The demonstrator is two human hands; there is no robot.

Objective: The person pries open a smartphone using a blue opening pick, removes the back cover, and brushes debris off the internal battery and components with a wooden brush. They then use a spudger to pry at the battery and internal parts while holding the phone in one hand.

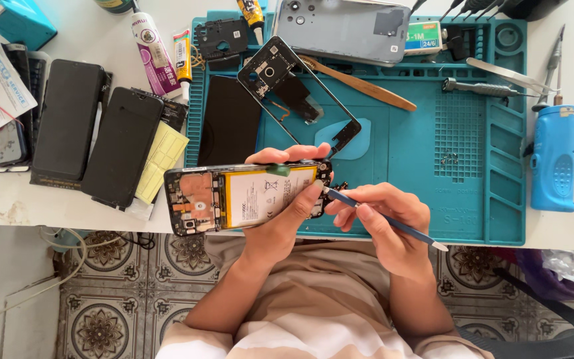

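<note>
Item 1. An opened smartphone (247, 196), back cover removed, was held level above the near edge of the teal work mat (473, 199), its battery and circuit boards turned upward so that the interior could be worked on. It was clamped by the left hand (280, 213), fingers curled over the far edge and thumb pressed on the battery face; the grip was firmly closed around the body, apparently to steady it against the tool

Item 2. A thin blue-handled tool (383, 219) was pinched pen-fashion in the right hand (386, 223), fingers pressed together on the shaft. Its tip was brought to the phone's right end, beside the left thumb; contact there could not be told for certain

Item 3. A pale blue pick (353, 139) and a cluster of small screws (450, 159) were seen on the mat just beyond the hands, seemingly kept within easy reach

Item 4. Farther out, a bare phone mid-frame (297, 90) was laid diagonally beside a black screen panel (228, 119), with a wooden-handled brush (360, 83) touching the frame's upper edge

Item 5. At the mat's far edge a grey back cover (340, 30) was set aside, out of the working zone

Item 6. Two dark phones (94, 133) and glue tubes (161, 56) were laid to the left on the white table (566, 233); tweezers (506, 74) and a blue cylindrical device (554, 159) were placed to the right
</note>
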